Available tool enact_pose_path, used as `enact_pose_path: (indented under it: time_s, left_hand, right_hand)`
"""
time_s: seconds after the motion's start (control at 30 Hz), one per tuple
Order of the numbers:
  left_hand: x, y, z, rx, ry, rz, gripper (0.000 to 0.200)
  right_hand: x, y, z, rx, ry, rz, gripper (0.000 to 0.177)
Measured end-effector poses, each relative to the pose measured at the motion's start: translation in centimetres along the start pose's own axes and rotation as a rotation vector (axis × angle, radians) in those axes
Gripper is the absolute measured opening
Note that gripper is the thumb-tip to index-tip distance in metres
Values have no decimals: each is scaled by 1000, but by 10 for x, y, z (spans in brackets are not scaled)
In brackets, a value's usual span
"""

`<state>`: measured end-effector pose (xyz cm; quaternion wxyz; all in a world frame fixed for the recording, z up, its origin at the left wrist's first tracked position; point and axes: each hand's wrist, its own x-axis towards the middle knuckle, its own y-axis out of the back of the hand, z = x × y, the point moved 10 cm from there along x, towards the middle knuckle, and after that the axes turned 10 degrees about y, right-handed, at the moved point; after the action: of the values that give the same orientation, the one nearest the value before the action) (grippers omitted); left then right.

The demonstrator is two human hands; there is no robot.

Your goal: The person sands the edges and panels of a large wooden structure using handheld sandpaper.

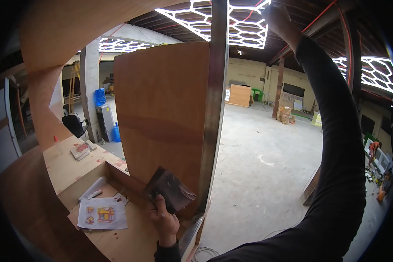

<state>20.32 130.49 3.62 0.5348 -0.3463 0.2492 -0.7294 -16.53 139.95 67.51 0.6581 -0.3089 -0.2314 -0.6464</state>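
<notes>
My left hand (165,220) is closed around a dark brown folded sheet (170,190) that looks like sandpaper, thumb pressed on its near face. The sheet overlaps the lower part of an upright reddish-brown plywood panel (161,96). A vertical metal post (218,87) runs along the panel's right edge. Raised high at the upper right, my right hand (278,19) appears blurred and dark against the lit ceiling, its fingers unclear. Below and left of my left hand, a paper with a coloured drawing (102,214) lies on a plywood surface (131,242).
Small wood pieces (83,149) rest on a light plywood top (65,170) at left. Behind stand a water dispenser (105,120) and an office chair (75,125). A concrete floor (257,174) stretches right, with a cable (266,236) on it. Another person (374,148) is at far right.
</notes>
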Motion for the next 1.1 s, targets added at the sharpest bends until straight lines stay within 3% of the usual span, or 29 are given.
enact_pose_path:
  time_s: [0.07, 0.1, 0.13, 0.17, 0.2, 0.23, 0.27, 0.3, 0.37, 0.47, 0.6, 0.67, 0.77, 0.87, 0.93, 1.1]
  left_hand:
    - [-7, -1, 3, -62, 38, 1, 28]
    - [-10, -1, -2, -180, 131, 3, 26]
    - [-14, -1, -11, -299, 225, 4, 25]
    - [-17, -1, -13, -303, 223, 8, 25]
    - [-21, -2, -23, -380, 295, -15, 24]
    - [-26, -4, -33, -453, 363, -36, 24]
    - [-29, -4, -37, -449, 351, -27, 24]
    - [-34, -9, -47, -507, 392, -45, 25]
    - [-45, -17, -58, -547, 415, -46, 26]
    - [-64, -44, -73, -563, 478, -96, 29]
    - [-80, -56, -84, -394, 435, -115, 35]
    - [-88, -62, -89, -368, 358, -149, 38]
    - [-102, -66, -103, -282, 232, 4, 41]
    - [-123, -73, -130, -288, 194, 122, 43]
    - [-135, -90, -147, -266, 192, 59, 41]
    - [-172, -123, -168, -287, 184, 117, 41]
  right_hand:
    - [-61, 19, -43, 353, 70, 664, 21]
    - [-118, 106, -70, 433, -21, 309, 17]
    - [-165, 116, -117, 418, 247, 825, 22]
    - [-181, 109, -146, 1385, 222, 488, 26]
    - [-241, 165, -162, 1596, 194, 649, 44]
    - [-279, 169, -218, 2087, 378, 586, 62]
    - [-319, 219, -234, 2016, 601, 591, 84]
    - [-345, 241, -259, 2110, 682, 507, 99]
    - [-372, 249, -308, 2648, 571, 530, 109]
    - [-399, 263, -349, 2928, 413, 614, 106]
    - [-422, 266, -363, 2988, 329, 740, 88]
    - [-436, 254, -379, 3163, 166, 665, 78]
    - [-462, 240, -395, 3446, 48, 635, 72]
    - [-487, 219, -395, 3512, 8, 644, 65]
    - [-503, 203, -397, 3599, -22, 588, 63]
    - [-540, 176, -396, 3747, -202, 527, 54]
